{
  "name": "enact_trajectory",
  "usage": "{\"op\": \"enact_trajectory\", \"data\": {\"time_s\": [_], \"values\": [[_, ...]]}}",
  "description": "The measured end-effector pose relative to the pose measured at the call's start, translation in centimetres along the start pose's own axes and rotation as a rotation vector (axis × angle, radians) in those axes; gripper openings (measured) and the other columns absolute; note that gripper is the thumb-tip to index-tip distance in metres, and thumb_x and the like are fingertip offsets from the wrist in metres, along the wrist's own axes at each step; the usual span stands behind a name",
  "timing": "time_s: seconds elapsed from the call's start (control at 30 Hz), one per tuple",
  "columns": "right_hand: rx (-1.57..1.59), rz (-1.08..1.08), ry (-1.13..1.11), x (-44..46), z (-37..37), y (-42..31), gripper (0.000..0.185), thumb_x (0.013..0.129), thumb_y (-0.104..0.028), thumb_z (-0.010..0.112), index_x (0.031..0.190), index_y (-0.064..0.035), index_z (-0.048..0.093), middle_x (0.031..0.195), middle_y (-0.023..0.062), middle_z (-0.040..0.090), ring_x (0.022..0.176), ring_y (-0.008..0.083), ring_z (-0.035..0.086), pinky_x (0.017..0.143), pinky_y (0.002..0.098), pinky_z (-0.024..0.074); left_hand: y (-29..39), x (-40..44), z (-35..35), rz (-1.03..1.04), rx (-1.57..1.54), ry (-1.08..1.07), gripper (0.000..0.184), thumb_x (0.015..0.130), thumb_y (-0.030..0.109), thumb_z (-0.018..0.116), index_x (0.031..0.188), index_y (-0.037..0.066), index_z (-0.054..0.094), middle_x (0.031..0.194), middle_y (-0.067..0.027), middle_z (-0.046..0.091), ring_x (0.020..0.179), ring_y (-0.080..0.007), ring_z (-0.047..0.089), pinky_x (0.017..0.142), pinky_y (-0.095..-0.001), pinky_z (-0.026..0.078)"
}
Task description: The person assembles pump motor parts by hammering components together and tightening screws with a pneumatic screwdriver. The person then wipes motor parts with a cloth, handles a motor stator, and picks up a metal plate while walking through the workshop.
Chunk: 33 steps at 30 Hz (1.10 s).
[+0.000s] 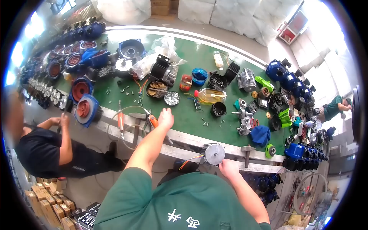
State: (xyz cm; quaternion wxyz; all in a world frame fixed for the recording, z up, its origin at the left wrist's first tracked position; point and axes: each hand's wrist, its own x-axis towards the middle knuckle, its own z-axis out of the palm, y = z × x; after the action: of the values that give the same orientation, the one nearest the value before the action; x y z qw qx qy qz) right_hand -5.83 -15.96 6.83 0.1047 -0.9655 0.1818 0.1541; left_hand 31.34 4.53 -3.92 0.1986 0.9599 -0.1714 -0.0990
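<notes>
My left hand (pixel 166 119) is over the bench's front part, fingers drawn together; whatever they hold is too small to make out. Just left of it lies an orange power screwdriver (pixel 153 121), and beyond it stands a round dish of small metal parts (pixel 171 98). At the bench's front edge, my right hand (pixel 229 168) grips the right rim of a round silver motor part (pixel 214 154). Coloured wires (pixel 190 160) run out to the left of that part. A second orange screwdriver (pixel 120 120) is further left, and a hammer (pixel 247 153) lies right of the motor part.
The green bench (pixel 184 130) carries a yellow liquid bottle (pixel 211 96), a black cup of screws (pixel 218 109), a blue cloth (pixel 260 135) and many motor parts. Blue housings (pixel 86 110) line the left. A co-worker (pixel 50 149) stands left; another person (pixel 333 108) is far right.
</notes>
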Motion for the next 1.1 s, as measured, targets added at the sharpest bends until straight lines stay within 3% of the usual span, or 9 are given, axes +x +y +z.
{"op": "enact_trajectory", "data": {"time_s": [0.13, 0.27, 0.4, 0.5, 0.63, 0.7, 0.77, 0.97, 1.1], "values": [[0.028, -0.039, 0.041, -0.1, 0.2, 0.3, 0.023, 0.083, -0.023, 0.059, 0.079, -0.0009, 0.063, 0.082, 0.0196, 0.067, 0.079, 0.0381, 0.067, 0.073, 0.0500, 0.0541, 0.2, 1.3, 0.0, -0.086, 0.102, -0.101, 0.034, 0.089, 0.025, 0.070, 0.116, 0.006, 0.058, 0.121, -0.0174, 0.057, 0.114, -0.0339, 0.059, 0.093, -0.0447, 0.053], [0.032, -0.023, -0.039, 0.4, 0.6, 0.8, 0.026, 0.086, -0.026, 0.059, 0.081, -0.0013, 0.064, 0.083, 0.0190, 0.068, 0.081, 0.0381, 0.067, 0.075, 0.0495, 0.0542, -0.3, 2.0, 1.1, -0.054, 0.203, -0.097, 0.020, 0.096, 0.010, 0.051, 0.113, 0.006, 0.061, 0.116, -0.0167, 0.062, 0.109, -0.0318, 0.064, 0.089, -0.0413, 0.056], [0.030, -0.058, 0.028, 0.5, -0.1, 0.5, 0.024, 0.082, -0.024, 0.062, 0.075, -0.0015, 0.063, 0.080, 0.0188, 0.067, 0.079, 0.0377, 0.067, 0.073, 0.0488, 0.0539, -0.6, 2.6, 1.4, -0.008, 0.185, -0.143, 0.017, 0.093, 0.009, 0.054, 0.107, 0.004, 0.062, 0.113, -0.0201, 0.064, 0.104, -0.0363, 0.067, 0.089, -0.0448, 0.056], [0.043, -0.051, 0.006, 0.7, 0.8, 1.0, 0.024, 0.082, -0.025, 0.062, 0.072, -0.0025, 0.064, 0.080, 0.0179, 0.067, 0.078, 0.0374, 0.066, 0.072, 0.0489, 0.0534, -0.1, 1.1, 1.2, 0.140, -0.099, -0.152, 0.017, 0.088, 0.012, 0.060, 0.102, 0.002, 0.062, 0.101, -0.0219, 0.067, 0.099, -0.0388, 0.067, 0.086, -0.0485, 0.054], [0.072, -0.043, -0.024, 0.6, 0.1, 1.1, 0.028, 0.086, -0.026, 0.059, 0.078, -0.0009, 0.066, 0.082, 0.0201, 0.068, 0.081, 0.0375, 0.067, 0.076, 0.0489, 0.0539, 3.8, -6.0, 0.3, 0.003, -0.781, -0.469, 0.012, 0.092, 0.010, 0.061, 0.098, 0.000, 0.064, 0.084, -0.0089, 0.069, 0.076, -0.0220, 0.069, 0.071, -0.0354, 0.056], [0.136, 0.000, -0.024, 0.4, 0.0, 1.1, 0.028, 0.088, -0.027, 0.058, 0.081, -0.0011, 0.064, 0.085, 0.0190, 0.068, 0.084, 0.0356, 0.067, 0.079, 0.0474, 0.0532, 6.6, -11.2, -1.6, -0.037, -0.974, -0.638, 0.013, 0.094, 0.010, 0.061, 0.099, -0.001, 0.064, 0.086, -0.0058, 0.067, 0.080, -0.0131, 0.065, 0.072, -0.0319, 0.054], [0.148, -0.082, 0.111, 0.4, 1.8, 2.0, 0.027, 0.088, -0.027, 0.060, 0.077, -0.0027, 0.064, 0.082, 0.0172, 0.068, 0.080, 0.0374, 0.066, 0.075, 0.0488, 0.0520, 7.6, -15.5, -1.1, 0.032, -0.988, -0.732, 0.015, 0.094, 0.011, 0.063, 0.103, 0.000, 0.064, 0.090, -0.0059, 0.068, 0.083, -0.0136, 0.064, 0.077, -0.0315, 0.053], [0.258, -0.085, 0.090, 0.3, 2.5, 3.0, 0.033, 0.092, -0.031, 0.058, 0.077, -0.0016, 0.063, 0.081, 0.0191, 0.066, 0.081, 0.0379, 0.065, 0.076, 0.0498, 0.0510, 10.2, -22.4, 2.2, 0.186, -0.726, -0.519, 0.014, 0.088, 0.012, 0.069, 0.098, 0.002, 0.070, 0.093, -0.0125, 0.070, 0.085, -0.0240, 0.068, 0.079, -0.0372, 0.055], [0.543, 0.069, 0.154, -1.6, 1.0, 4.6, 0.032, 0.091, -0.029, 0.063, 0.077, 0.0002, 0.062, 0.079, 0.0200, 0.064, 0.078, 0.0380, 0.063, 0.071, 0.0473, 0.0496, 12.3, -23.5, 2.4, 0.095, -0.556, -0.480, 0.017, 0.087, 0.016, 0.071, 0.100, 0.005, 0.071, 0.098, -0.0130, 0.071, 0.087, -0.0245, 0.068, 0.080, -0.0372, 0.054]]}}
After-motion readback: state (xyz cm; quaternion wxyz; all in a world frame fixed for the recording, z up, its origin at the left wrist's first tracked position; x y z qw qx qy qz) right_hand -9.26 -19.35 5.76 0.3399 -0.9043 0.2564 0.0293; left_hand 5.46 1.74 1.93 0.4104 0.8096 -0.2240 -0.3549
